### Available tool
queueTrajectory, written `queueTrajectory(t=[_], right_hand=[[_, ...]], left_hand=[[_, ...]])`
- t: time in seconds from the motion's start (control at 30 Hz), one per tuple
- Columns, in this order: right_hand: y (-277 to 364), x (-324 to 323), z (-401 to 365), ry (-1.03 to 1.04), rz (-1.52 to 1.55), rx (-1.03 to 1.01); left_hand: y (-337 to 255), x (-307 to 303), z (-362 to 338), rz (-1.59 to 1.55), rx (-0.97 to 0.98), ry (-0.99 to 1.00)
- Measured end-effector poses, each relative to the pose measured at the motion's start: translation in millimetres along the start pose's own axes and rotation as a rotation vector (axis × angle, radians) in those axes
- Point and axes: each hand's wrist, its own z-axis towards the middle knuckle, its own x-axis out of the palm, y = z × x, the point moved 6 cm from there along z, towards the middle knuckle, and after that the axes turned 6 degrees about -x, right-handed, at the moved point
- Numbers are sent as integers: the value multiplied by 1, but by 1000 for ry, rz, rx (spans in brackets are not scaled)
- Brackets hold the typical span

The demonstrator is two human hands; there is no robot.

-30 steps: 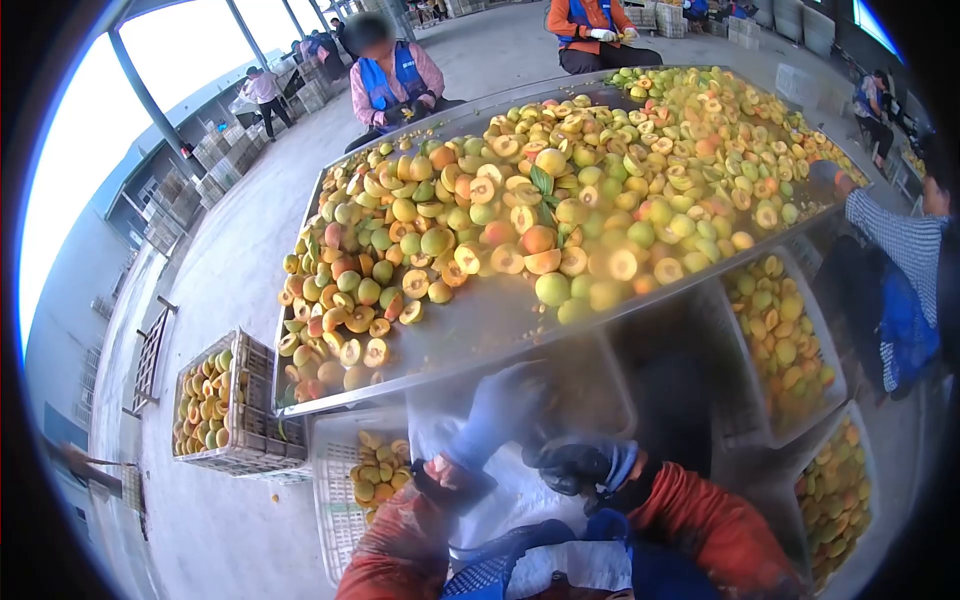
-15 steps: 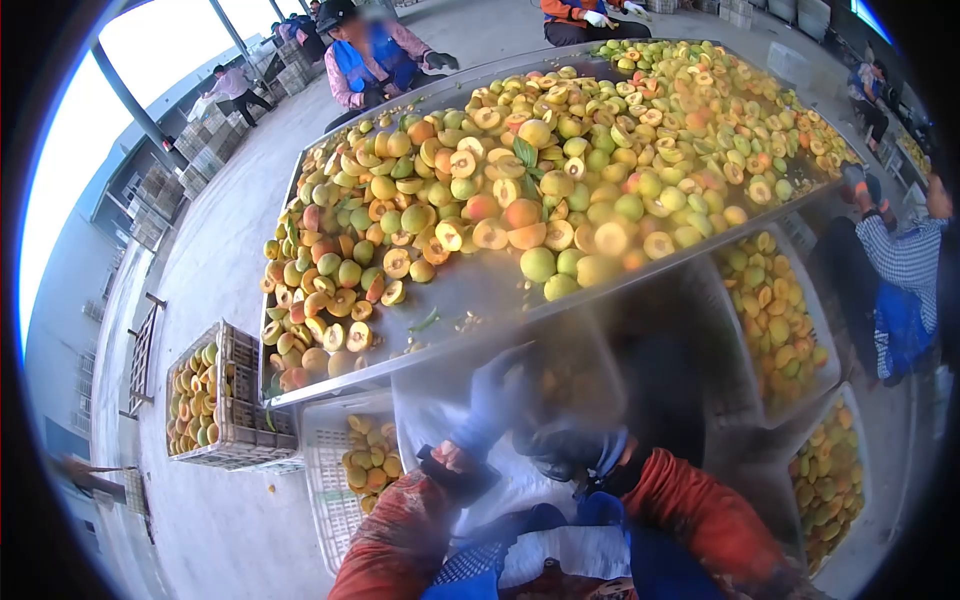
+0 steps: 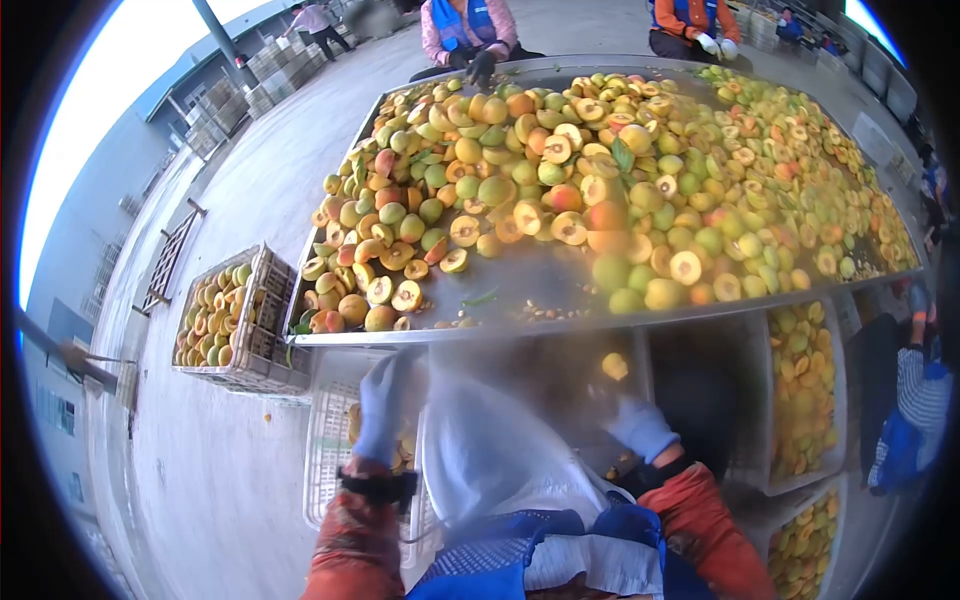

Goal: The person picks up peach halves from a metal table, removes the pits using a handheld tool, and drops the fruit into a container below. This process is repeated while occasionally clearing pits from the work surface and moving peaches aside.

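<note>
My left hand (image 3: 385, 405), in a pale glove, is over the white crate (image 3: 330, 440) by the table's near left corner. Its fingers are blurred, hiding what they hold, if anything. Stretched out on the other side of the white apron (image 3: 490, 440), my right hand (image 3: 642, 428) has its gloved fingers apart. A yellow piece of fruit (image 3: 614, 366) shows just beyond those fingertips, separate from them, over a dark crate area. In front of me the metal table (image 3: 540, 275) bears a heap of halved and whole peach-like fruit (image 3: 500, 190).
A crate of fruit halves (image 3: 215, 315) stands on the floor at left. More filled crates (image 3: 803, 390) line my right side. Across the table sit two people, one with dark gloves (image 3: 478, 65), one with white gloves (image 3: 718, 46). Another person (image 3: 915, 410) works at far right.
My hands, close together at the middle before, have moved apart to left and right. The fruit piece now shows by the right hand. The view has swung left.
</note>
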Motion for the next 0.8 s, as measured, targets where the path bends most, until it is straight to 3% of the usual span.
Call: queueTrajectory(t=[0.03,0.1,0.13,0.2,0.27,0.33,0.47,0.53,0.6,0.67,0.73,0.8], right_hand=[[-18,-7,14,-134,-898,83],[5,-17,26,-118,-793,90],[17,-17,20,-93,-677,135],[46,-32,41,-69,-650,141],[85,-57,63,-402,-519,-397],[108,-87,93,-455,-467,-337],[106,-167,148,-619,-421,-138],[91,-198,184,-714,-478,-253],[96,-218,210,-723,-547,-175],[101,-232,240,-718,-618,-100],[111,-243,266,-853,-657,-95],[122,-246,294,-861,-702,-134]], left_hand=[[71,-46,30,327,82,2],[16,-68,-2,1137,211,-239],[36,-95,20,1094,179,-261],[16,-102,50,757,192,-289],[-5,-86,96,596,254,-298],[-24,-68,150,634,509,-328],[-50,-58,255,717,446,-394],[-32,-77,313,817,531,-465],[-20,-80,343,649,220,-347],[-8,-72,363,756,275,-277],[-31,-51,350,834,326,-306],[-14,-46,368,465,240,-35]])
